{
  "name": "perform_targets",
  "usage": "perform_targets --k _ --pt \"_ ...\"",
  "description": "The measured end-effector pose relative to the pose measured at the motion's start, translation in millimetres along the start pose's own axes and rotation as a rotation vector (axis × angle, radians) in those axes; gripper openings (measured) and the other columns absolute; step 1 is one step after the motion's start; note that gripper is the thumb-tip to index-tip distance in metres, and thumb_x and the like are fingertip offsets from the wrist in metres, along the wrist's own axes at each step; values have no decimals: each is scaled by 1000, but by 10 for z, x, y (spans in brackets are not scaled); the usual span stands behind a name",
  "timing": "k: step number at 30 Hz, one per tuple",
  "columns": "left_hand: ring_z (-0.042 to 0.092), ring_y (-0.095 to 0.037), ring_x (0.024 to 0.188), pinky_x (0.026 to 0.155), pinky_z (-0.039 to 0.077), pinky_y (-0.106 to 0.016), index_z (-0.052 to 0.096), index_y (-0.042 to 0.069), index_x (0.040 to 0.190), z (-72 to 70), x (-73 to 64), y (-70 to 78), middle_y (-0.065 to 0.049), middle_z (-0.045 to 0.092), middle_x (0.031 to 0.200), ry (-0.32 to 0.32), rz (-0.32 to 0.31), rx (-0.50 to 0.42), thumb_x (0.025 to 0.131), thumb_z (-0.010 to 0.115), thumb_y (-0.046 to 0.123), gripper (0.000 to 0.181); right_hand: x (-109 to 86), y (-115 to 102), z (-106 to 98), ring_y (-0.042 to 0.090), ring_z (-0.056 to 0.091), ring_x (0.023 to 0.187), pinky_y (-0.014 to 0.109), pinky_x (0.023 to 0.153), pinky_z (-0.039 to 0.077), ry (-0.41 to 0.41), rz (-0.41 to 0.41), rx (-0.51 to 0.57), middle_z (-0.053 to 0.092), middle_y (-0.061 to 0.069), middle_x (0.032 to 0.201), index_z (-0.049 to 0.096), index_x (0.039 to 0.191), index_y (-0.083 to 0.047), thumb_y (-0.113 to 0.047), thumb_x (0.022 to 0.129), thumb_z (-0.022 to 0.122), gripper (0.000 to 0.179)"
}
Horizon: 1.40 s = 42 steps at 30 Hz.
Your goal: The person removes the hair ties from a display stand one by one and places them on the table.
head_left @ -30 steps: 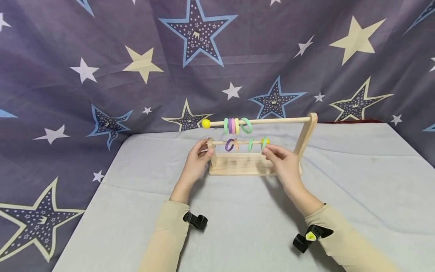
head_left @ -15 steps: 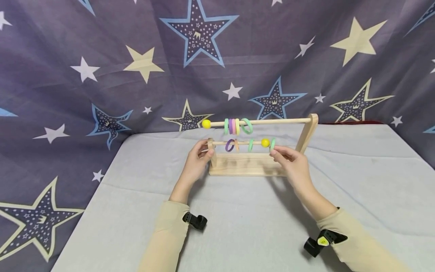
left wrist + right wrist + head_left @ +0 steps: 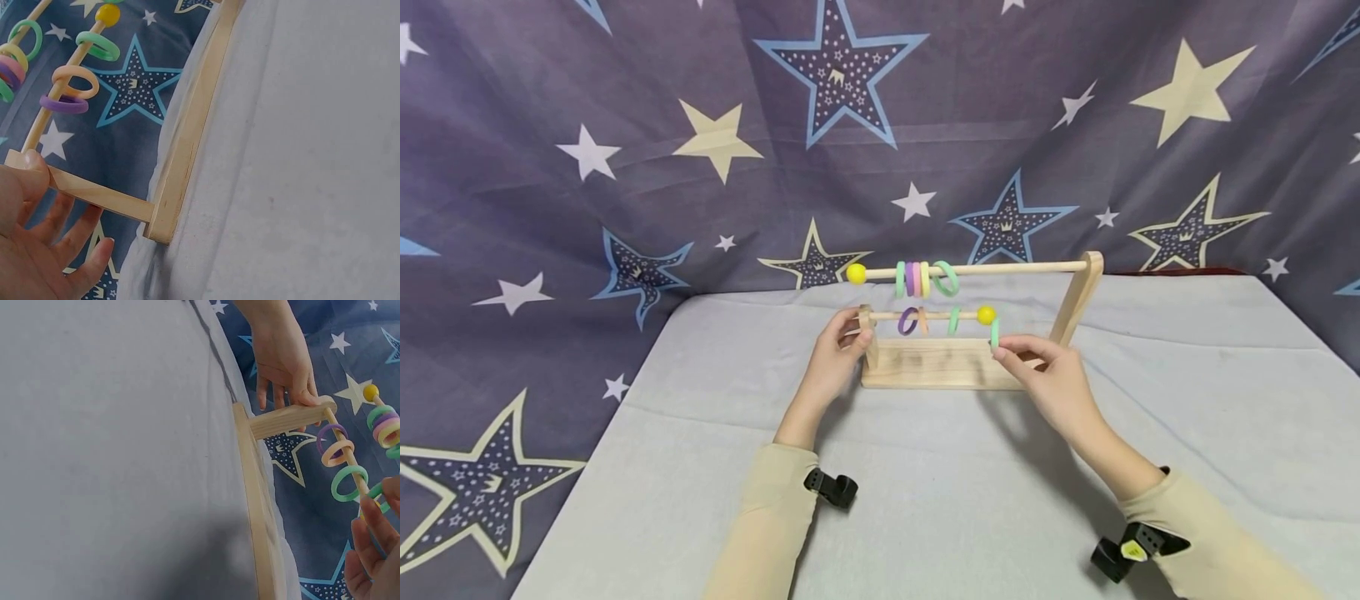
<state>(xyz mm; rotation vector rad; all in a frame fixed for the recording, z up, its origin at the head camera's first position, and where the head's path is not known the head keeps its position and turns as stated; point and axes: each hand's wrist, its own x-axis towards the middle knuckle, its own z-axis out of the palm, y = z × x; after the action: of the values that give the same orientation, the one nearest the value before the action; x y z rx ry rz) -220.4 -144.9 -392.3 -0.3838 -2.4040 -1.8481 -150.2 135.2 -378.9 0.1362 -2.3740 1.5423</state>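
Note:
My left hand (image 3: pixel 833 358) grips the top of the short wooden post (image 3: pixel 103 195) of a ring stand, thumb on one side and fingers on the other. My right hand (image 3: pixel 1054 379) pinches a green ring (image 3: pixel 996 334) between thumb and fingertips. That ring is off the rod, just right of and slightly below the yellow ball (image 3: pixel 986 315) at the lower rod's end. On this lower rod hang a purple ring (image 3: pixel 64 105), an orange ring (image 3: pixel 94 81) and another green ring (image 3: pixel 105 49). In the right wrist view, fingers partly cover the pinched ring.
The upper rod (image 3: pixel 1022 267) carries several coloured rings and ends in a yellow ball (image 3: pixel 856 273) at left. A tall post (image 3: pixel 1078 296) holds it at right. The wooden base (image 3: pixel 940 367) stands on a pale cloth (image 3: pixel 925 500); a star-patterned curtain (image 3: pixel 880 183) hangs behind.
My right hand has drawn the green ring rightward off over the lower rod's yellow ball, then lowered it slightly beside the ball. The left hand stays on the post.

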Motion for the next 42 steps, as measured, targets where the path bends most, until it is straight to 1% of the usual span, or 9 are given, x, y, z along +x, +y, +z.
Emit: perform_targets --k 1,5,6,8,10,20,26,34,42 --pt "54 -38 121 106 41 -43 49 -6 136 -4 -21 57 -27 58 128 -3 -4 4 99 57 7 40 -13 -3 0 3 60 82 19 68 46 -7 -16 -19 73 11 97 76 105 -2 -18 92 73 21" --pt "54 -39 121 106 41 -44 49 -8 136 -6 -24 57 -28 58 127 -1 2 -3 99 57 6 40 -63 -21 22 7 60 83 23 65 46 -28 -74 -69 73 7 96 77 101 -5 -15 91 74 15" --pt "54 -39 121 106 41 -44 48 -8 136 -7 -21 53 -28 58 127 -2 -2 -4 99 57 5 40 -71 -26 29 7 60 83 24 64 46 -36 -86 -80 73 6 97 77 101 -6 -14 90 74 14" --pt "55 -38 120 105 42 -44 49 -6 136 -2 12 -43 -27 59 127 6 5 1 99 58 7 41 -86 -34 46 9 60 83 25 62 47 -54 -102 -95 73 4 96 77 99 -7 -14 90 74 11" --pt "55 -38 120 105 43 -44 49 -5 136 -3 10 -34 -26 58 127 6 1 0 99 58 7 41 -91 -36 63 10 60 82 26 62 48 -72 -109 -110 73 2 95 77 99 -8 -14 90 74 11" --pt "55 -37 120 105 42 -43 49 -6 136 -14 31 -44 -26 59 127 12 1 8 99 57 7 40 -95 -72 148 13 59 75 24 62 47 -120 -85 -127 73 -1 93 77 98 -11 -15 90 74 9" --pt "55 -38 120 105 42 -44 49 -7 135 -2 19 -36 -26 59 126 13 15 10 98 59 7 41 -102 -81 218 15 58 70 24 59 47 -141 -103 -124 73 -1 90 77 96 -11 -14 89 75 8" --pt "55 -38 121 107 40 -43 48 -6 136 9 8 -63 -26 60 126 10 4 5 98 58 7 41 -121 -118 323 16 59 70 25 60 47 -201 -68 -85 74 -2 94 78 97 -12 -16 90 74 9" --pt "55 -38 121 106 41 -44 48 -7 136 16 19 -55 -26 59 126 15 16 8 98 58 7 41 -100 -151 397 14 59 71 25 61 47 -232 -71 -65 74 -3 95 78 98 -13 -17 91 73 9"
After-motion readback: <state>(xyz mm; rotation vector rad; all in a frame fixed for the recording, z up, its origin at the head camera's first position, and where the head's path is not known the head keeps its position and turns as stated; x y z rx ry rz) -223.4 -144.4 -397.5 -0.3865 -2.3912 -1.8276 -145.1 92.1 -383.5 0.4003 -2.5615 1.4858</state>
